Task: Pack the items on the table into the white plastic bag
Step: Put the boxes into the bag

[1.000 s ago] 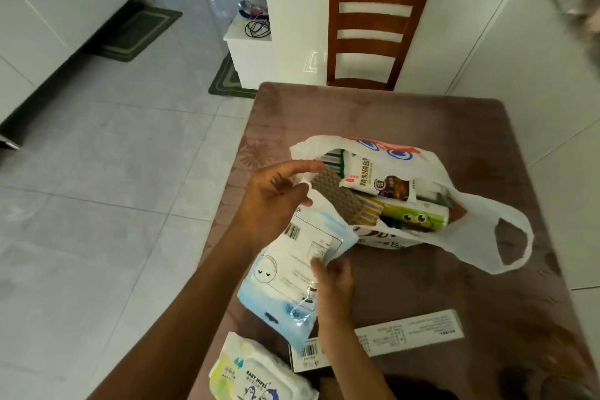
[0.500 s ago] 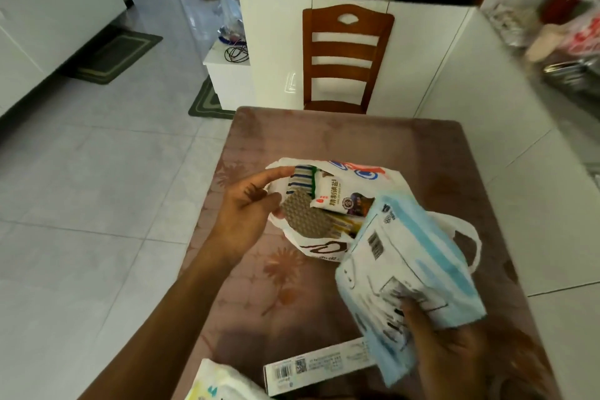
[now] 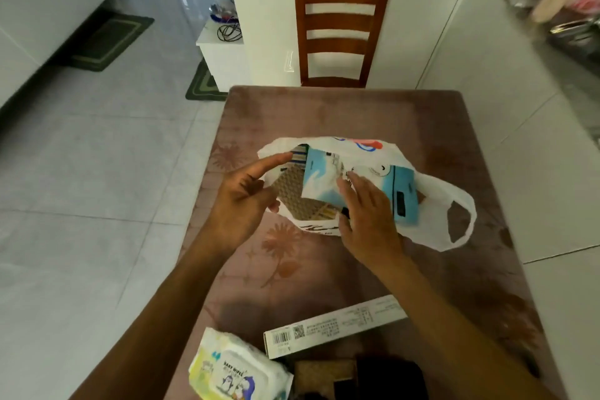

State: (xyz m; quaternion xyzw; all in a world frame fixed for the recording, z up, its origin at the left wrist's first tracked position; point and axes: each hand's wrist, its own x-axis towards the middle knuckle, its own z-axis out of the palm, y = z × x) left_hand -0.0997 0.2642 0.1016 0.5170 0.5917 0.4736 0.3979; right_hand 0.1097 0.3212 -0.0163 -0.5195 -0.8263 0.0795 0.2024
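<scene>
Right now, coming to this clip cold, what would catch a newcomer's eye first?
At mid-table, the white plastic bag lies open, with a blue and white pack at its mouth under the right hand, while the left hand holds the bag's near edge. Near the front edge of the table, a baby wipes pack and a long white box lie outside the bag.

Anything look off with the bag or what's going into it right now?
Nothing spilled or torn. The blue wipes pack lies flat across the white plastic bag mouth, not fully tucked in, under the right hand. The left hand holds the bag's rim. The long white box and baby wipes remain on the table.
</scene>
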